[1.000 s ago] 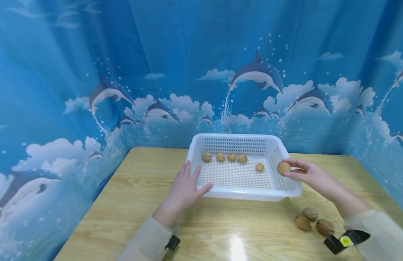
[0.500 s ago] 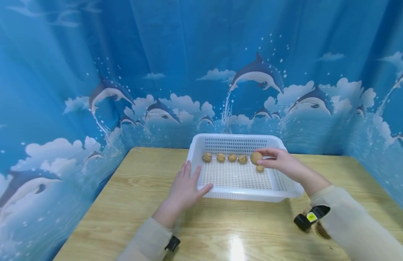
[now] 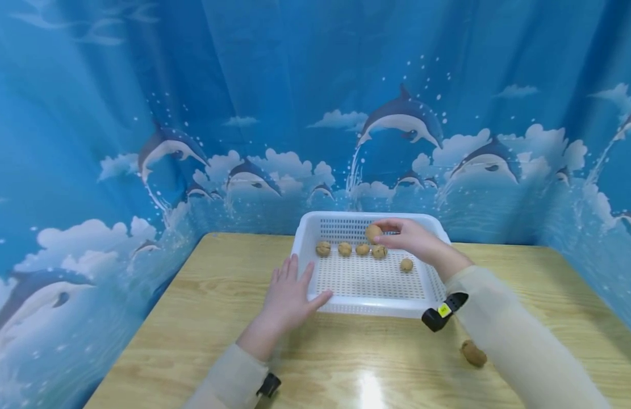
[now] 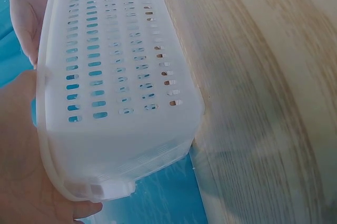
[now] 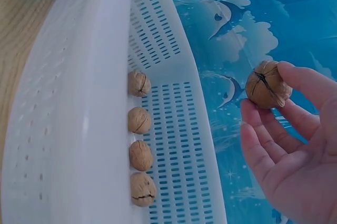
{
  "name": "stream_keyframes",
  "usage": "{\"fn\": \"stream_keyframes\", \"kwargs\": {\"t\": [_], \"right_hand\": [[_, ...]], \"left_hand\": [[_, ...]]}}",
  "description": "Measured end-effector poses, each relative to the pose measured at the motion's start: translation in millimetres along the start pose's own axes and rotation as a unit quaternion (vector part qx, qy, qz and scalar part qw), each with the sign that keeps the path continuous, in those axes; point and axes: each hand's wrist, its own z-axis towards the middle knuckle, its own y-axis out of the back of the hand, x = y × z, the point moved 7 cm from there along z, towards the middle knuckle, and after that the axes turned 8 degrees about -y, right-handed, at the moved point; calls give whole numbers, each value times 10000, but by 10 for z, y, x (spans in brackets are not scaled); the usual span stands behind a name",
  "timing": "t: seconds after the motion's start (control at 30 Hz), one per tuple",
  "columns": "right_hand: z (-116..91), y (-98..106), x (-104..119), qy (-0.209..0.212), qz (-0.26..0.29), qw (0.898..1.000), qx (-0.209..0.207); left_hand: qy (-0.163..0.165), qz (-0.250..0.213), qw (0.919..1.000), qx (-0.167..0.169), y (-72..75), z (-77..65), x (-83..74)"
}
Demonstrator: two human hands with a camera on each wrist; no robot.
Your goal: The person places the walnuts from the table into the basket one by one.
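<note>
In the head view, my right hand [image 3: 404, 236] pinches a walnut [image 3: 373, 233] above the back of the white plastic basket [image 3: 376, 305]. The right wrist view shows this cracked walnut [image 5: 265, 84] between thumb and fingertips, apart from the basket. A row of walnuts [image 3: 345, 249] lies along the basket's back part, and a smaller walnut [image 3: 406, 265] sits by itself to the right. My left hand [image 3: 289, 298] rests on the basket's left rim with fingers spread and fairly straight. In the left wrist view, the left hand [image 4: 23, 155] touches the rim at the corner.
A brown walnut [image 3: 473, 353] lies on the wooden table [image 3: 218, 295], in front of the basket and beside my right sleeve [image 3: 514, 329], which covers part of the table. A blue dolphin-print curtain [image 3: 295, 113] stands close behind the basket.
My right hand has carried the walnut left from the basket's right rim to above the row. Its sleeve now hides some walnuts on the table. My left hand has stayed in place.
</note>
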Motion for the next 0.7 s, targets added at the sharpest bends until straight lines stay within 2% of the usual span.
{"fn": "stream_keyframes", "kwargs": {"t": [0.23, 0.7], "right_hand": [[215, -159, 17, -220, 204, 9995, 130], [559, -393, 122, -244, 749, 9960, 424]], "left_hand": [[27, -110, 9999, 3, -5, -7, -8], [-75, -53, 10000, 24, -11, -8, -4]]}}
